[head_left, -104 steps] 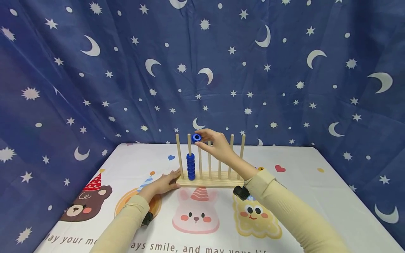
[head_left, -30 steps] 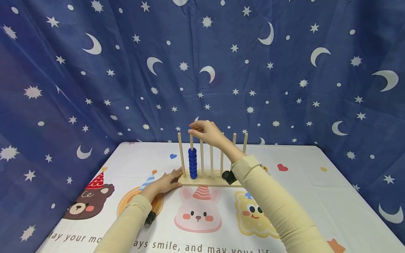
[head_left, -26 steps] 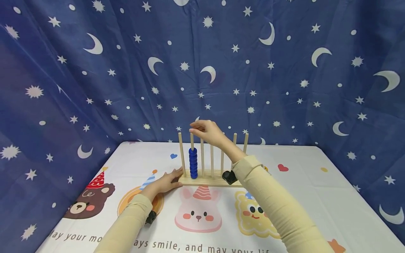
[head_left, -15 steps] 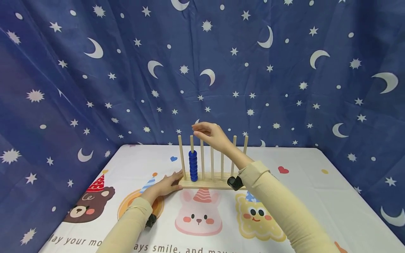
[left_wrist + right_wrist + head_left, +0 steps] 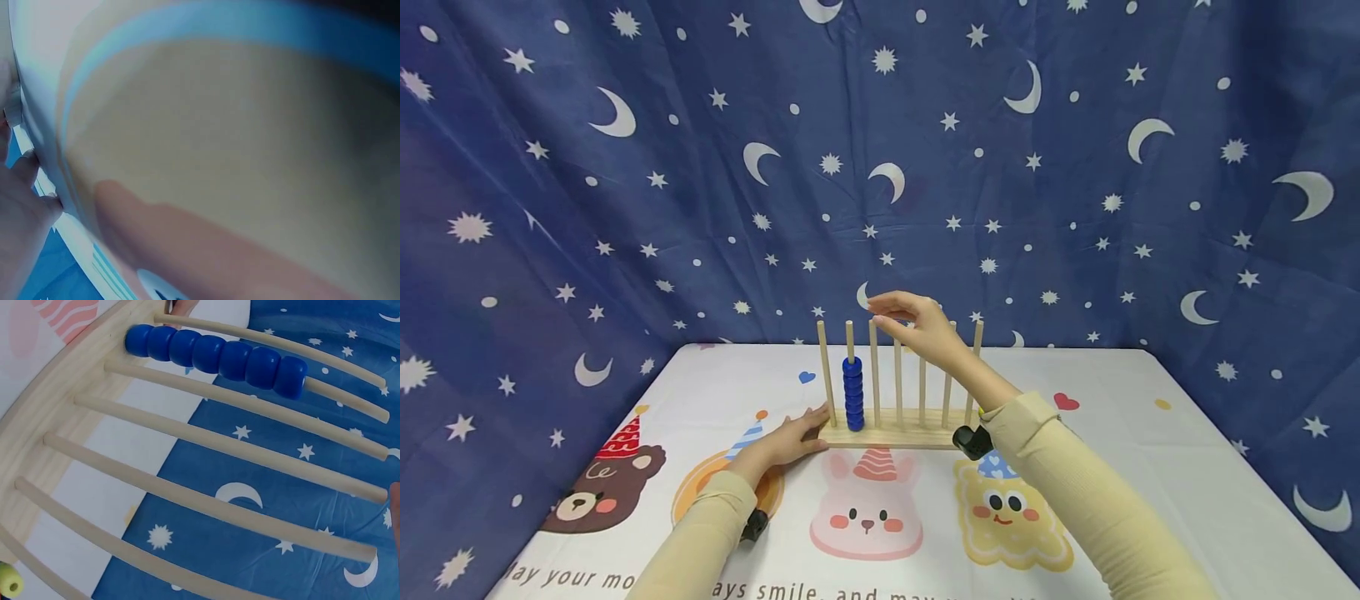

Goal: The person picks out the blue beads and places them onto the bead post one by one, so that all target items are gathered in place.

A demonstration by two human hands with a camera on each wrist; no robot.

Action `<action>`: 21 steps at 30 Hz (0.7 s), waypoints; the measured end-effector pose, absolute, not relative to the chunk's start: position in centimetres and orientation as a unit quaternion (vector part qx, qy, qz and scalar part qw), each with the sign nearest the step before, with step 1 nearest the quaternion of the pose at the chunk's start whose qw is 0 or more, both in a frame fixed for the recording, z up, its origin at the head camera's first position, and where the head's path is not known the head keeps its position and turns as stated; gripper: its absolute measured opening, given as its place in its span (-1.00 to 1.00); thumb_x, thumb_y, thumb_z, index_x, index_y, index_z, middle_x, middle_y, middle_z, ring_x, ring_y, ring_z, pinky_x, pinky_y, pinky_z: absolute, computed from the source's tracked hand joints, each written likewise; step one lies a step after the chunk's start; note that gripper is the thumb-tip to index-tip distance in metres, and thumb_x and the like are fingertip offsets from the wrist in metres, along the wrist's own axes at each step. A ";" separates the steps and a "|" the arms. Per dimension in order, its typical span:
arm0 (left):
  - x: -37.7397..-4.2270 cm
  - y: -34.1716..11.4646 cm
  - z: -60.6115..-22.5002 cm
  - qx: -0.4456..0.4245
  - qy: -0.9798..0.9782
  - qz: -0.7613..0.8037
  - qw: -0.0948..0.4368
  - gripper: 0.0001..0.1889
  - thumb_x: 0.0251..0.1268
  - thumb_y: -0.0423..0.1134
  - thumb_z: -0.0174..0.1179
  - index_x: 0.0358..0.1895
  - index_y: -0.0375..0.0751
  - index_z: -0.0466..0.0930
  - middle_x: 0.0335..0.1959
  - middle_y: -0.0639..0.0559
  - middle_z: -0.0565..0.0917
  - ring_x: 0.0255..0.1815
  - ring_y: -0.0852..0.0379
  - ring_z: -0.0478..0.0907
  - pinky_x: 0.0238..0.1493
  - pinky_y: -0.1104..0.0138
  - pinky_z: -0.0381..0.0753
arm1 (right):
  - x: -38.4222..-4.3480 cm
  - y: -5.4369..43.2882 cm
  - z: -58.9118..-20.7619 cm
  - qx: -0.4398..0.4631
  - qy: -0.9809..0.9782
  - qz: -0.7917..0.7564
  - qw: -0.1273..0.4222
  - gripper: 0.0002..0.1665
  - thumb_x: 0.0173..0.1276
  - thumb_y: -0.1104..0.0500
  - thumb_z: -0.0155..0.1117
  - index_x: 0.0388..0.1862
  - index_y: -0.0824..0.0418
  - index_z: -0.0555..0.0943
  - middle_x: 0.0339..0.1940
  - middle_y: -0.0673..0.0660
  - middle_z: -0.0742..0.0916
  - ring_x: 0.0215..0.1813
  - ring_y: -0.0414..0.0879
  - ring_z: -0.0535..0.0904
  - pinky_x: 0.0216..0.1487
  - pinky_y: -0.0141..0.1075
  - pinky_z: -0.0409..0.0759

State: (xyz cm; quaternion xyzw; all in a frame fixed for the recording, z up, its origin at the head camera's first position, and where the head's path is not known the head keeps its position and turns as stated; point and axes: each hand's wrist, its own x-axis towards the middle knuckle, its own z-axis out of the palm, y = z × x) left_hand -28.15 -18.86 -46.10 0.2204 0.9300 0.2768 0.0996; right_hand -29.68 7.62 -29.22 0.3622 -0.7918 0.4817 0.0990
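Observation:
A wooden bead rack [image 5: 898, 435] with several upright pegs stands on the table. Its second peg from the left carries a stack of blue beads [image 5: 853, 396], and the peg's bare top shows above them. The same blue beads [image 5: 215, 355] fill most of that peg in the right wrist view. My left hand [image 5: 786, 440] rests on the table with its fingertips at the left end of the rack's base. Above the third and fourth pegs hovers my right hand [image 5: 921, 323], thumb and fingers apart and nothing between them.
A yellow bead [image 5: 10, 580] lies by the rack's right end, mostly behind the right wrist in the head view. The white tablecloth [image 5: 1150, 467] bears printed cartoon figures. Behind the table hangs a blue curtain [image 5: 1060, 200] with moons and stars.
The blue bead that my right hand held earlier now tops the stack on the second peg. Since then my right hand has moved off to the right. My left hand stays put.

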 end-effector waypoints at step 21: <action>-28.2 -19.0 -45.9 0.235 0.925 0.279 0.107 -0.33 0.34 -0.17 0.11 0.41 -0.39 0.12 0.46 -0.33 0.09 0.45 -0.43 -0.08 0.35 -0.36 -0.24 | -29.0 11.9 -30.4 0.337 -0.770 0.523 0.140 -0.69 0.32 0.32 0.20 0.03 0.38 0.57 0.01 0.31 0.68 0.06 0.11 0.62 0.13 -0.31 0.58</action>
